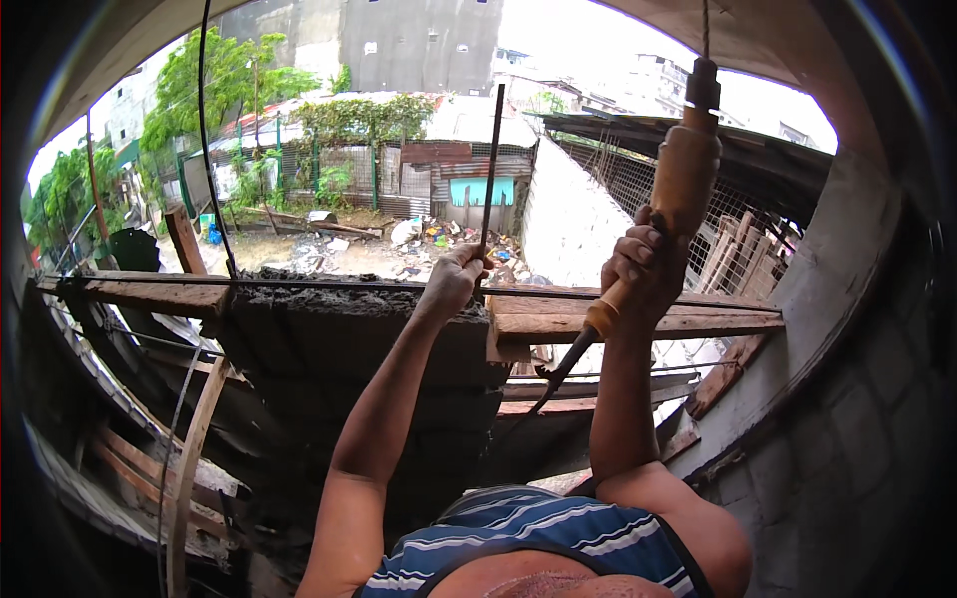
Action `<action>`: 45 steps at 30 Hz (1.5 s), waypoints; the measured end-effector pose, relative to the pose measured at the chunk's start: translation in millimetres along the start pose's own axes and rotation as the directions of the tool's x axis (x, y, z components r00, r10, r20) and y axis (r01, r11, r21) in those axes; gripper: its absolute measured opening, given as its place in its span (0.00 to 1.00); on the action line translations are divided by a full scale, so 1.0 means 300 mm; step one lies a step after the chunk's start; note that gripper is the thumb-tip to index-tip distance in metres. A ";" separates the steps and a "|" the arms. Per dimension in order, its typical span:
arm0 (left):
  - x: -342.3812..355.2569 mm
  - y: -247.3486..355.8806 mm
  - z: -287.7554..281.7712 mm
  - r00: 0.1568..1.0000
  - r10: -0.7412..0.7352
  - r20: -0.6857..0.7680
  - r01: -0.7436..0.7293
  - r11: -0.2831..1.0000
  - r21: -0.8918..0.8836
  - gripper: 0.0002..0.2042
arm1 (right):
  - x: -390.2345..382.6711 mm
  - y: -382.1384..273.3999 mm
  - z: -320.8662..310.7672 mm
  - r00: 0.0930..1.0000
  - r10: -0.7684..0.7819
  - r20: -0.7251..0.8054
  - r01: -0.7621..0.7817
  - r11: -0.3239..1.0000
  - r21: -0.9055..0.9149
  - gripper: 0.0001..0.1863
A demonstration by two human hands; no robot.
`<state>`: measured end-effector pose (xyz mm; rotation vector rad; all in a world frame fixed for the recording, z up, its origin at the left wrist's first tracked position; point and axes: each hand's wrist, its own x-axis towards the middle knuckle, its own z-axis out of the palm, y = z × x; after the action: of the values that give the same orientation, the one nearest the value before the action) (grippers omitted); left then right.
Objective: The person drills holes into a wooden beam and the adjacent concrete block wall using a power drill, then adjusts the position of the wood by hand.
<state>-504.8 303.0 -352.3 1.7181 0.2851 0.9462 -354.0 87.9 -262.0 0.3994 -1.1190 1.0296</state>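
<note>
My right hand [638, 261] is raised and wrapped round the handle of a worn orange-tan power drill [688, 174]. The drill points upward; its dark chuck [703, 92] carries a long bit [706, 35] that runs up past the top of the view. A dark cord [570, 364] hangs from the handle's lower end. My left hand [457, 279] is closed on a thin dark steel rod [491, 164], which stands nearly upright over the top of a grey block wall [349, 339]. The rod's lower end is hidden behind the hand and wall.
Wooden beams [638, 317] flank the block wall, with a horizontal bar along its top. Another upright rod [211, 149] stands left. Grey masonry [827, 279] closes in at the right. Timber framing [189, 458] is lower left. Outside lie rubble, sheet-metal fencing and trees.
</note>
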 end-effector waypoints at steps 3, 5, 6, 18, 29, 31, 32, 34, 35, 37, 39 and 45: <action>-0.009 0.030 0.015 1.000 0.004 0.018 -0.004 1.000 0.002 0.14 | 0.033 0.044 -0.026 1.000 0.027 -0.001 -0.027 0.999 0.047 0.34; -0.009 0.032 0.006 1.000 -0.009 0.017 0.009 1.000 -0.012 0.14 | 0.065 0.083 -0.046 0.999 0.035 -0.007 -0.034 0.995 0.093 0.29; -0.005 0.028 0.001 0.999 -0.010 0.035 0.010 1.000 -0.002 0.15 | 0.083 0.101 -0.057 0.997 0.071 0.010 -0.071 0.984 0.164 0.29; 0.005 -0.021 -0.033 0.998 -0.020 0.060 0.025 0.997 -0.079 0.13 | 0.303 0.309 -0.132 0.981 0.172 -0.088 -0.132 0.929 0.346 0.21; -0.173 0.533 -0.258 0.961 -0.046 0.274 -0.052 0.939 0.340 0.17 | 0.417 0.317 -0.146 0.996 0.082 0.024 -0.085 0.974 0.212 0.22; -0.165 0.740 -0.258 0.967 0.008 0.256 -0.096 0.937 0.335 0.16 | 0.434 0.301 -0.125 0.997 0.067 0.041 -0.074 0.974 0.213 0.21; -0.137 0.804 -0.258 0.955 0.195 0.226 -0.265 0.900 0.345 0.18 | 0.446 0.309 -0.095 0.996 0.075 -0.038 -0.068 0.984 0.168 0.19; -0.047 0.951 -0.216 0.906 0.401 0.135 -0.420 0.818 0.394 0.25 | 0.463 0.323 -0.047 0.986 0.086 -0.141 -0.068 0.989 0.128 0.18; 0.014 1.017 -0.168 0.903 0.424 0.063 -0.408 0.806 0.430 0.30 | 0.467 0.339 -0.043 0.986 0.094 -0.135 -0.073 0.985 0.154 0.18; 0.190 1.055 -0.102 0.868 0.496 0.017 -0.424 0.724 0.544 0.46 | 0.481 0.350 -0.046 0.988 0.078 -0.133 -0.058 0.987 0.148 0.19; 0.329 1.054 -0.024 0.915 0.403 -0.029 -0.333 0.791 0.513 0.59 | 0.481 0.346 -0.058 0.987 0.083 -0.137 -0.057 0.982 0.182 0.19; 0.439 1.062 0.057 0.974 0.173 0.148 -0.215 0.913 0.346 0.57 | 0.494 0.346 -0.084 0.987 0.109 -0.121 -0.056 0.926 0.374 0.21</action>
<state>-490.5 253.6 -11.1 2.1640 0.2234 0.9776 -417.9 228.8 -164.6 0.5746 -0.8186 1.3296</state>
